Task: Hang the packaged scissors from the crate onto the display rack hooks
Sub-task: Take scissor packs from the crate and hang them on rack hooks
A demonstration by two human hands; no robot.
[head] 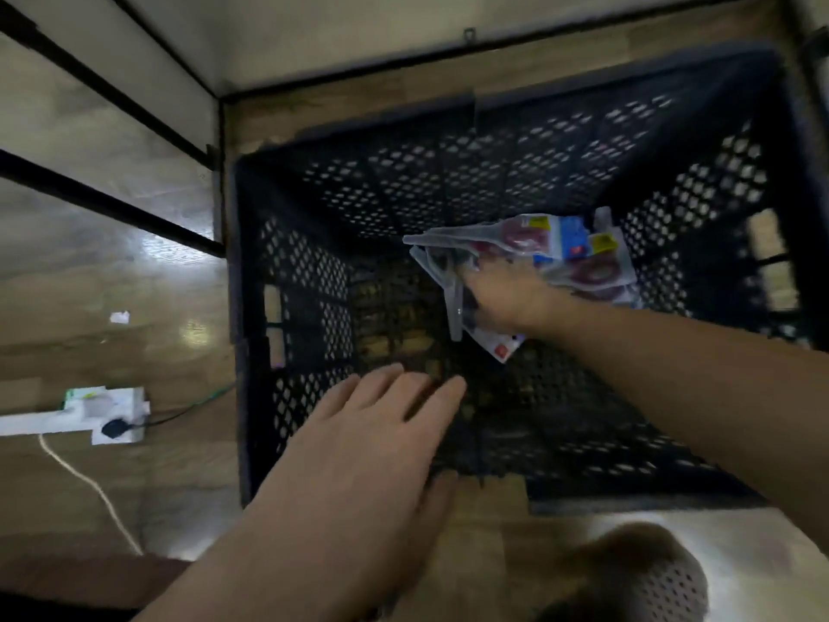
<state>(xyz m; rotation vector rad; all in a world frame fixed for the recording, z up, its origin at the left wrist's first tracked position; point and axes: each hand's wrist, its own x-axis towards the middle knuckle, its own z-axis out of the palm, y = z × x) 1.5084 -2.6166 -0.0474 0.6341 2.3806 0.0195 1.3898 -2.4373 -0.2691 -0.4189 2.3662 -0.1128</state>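
A black perforated crate (314, 280) stands on the wooden floor below me. Several packaged scissors (578, 258) with red-purple handles lie at its bottom, toward the far right wall. My right hand (507, 294) reaches deep into the crate and lies on the packages; its fingers curl over one clear pack (453, 303), though blur hides the exact grip. My left hand (381, 446) hovers over the crate's near wall with straight, spread fingers, holding nothing.
A white power strip (85, 413) with a black plug and a pale cable lies on the floor to the left. Black rack bars (107, 204) cross the upper left. A perforated shoe tip (650, 581) shows at the bottom right.
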